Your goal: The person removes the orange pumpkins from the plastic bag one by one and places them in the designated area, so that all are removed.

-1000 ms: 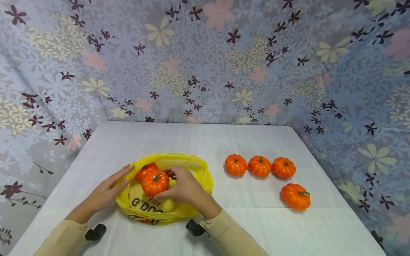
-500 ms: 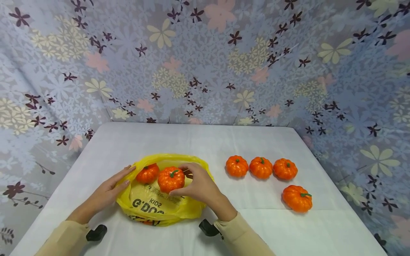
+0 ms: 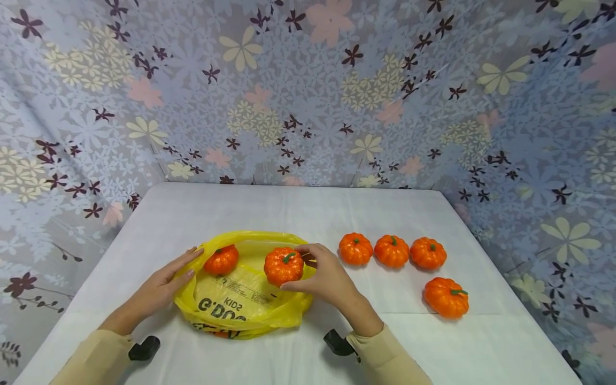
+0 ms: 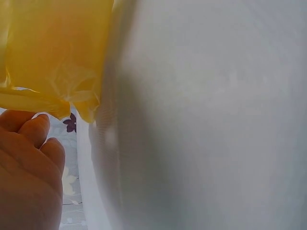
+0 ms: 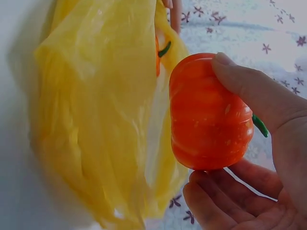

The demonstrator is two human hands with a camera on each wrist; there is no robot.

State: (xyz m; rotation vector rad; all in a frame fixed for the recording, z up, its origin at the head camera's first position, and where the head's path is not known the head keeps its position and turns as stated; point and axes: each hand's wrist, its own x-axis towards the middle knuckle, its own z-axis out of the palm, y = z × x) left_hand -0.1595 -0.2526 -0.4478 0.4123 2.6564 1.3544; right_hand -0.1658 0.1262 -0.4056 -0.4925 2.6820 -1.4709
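In the head view a yellow plastic bag (image 3: 284, 315) lies on the table with its mouth open upward and dark lettering on it. My left hand (image 3: 161, 289) holds its left rim; part of this hand (image 4: 31, 167) shows in the left wrist view. An orange toy pumpkin (image 3: 284, 266) with a green stem is pinched between the thumb and fingers of my right hand (image 3: 332, 275), over the right part of the bag's mouth. In the right wrist view the same pumpkin (image 5: 208, 115) is beside the bag's edge. Another pumpkin (image 3: 222, 260) rests inside the bag at the left.
Right of the bag, a pumpkin (image 3: 355, 249), a second pumpkin (image 3: 392, 251) and a third pumpkin (image 3: 428, 253) stand in a row on the white-covered table (image 3: 308, 208). Nearer, one more pumpkin (image 3: 446, 298) lies tilted. A flowered cloth (image 3: 308, 107) hangs behind the table.
My right hand has moved right with its pumpkin, away from the pumpkin at the left of the bag. My left hand has stayed at the rim.
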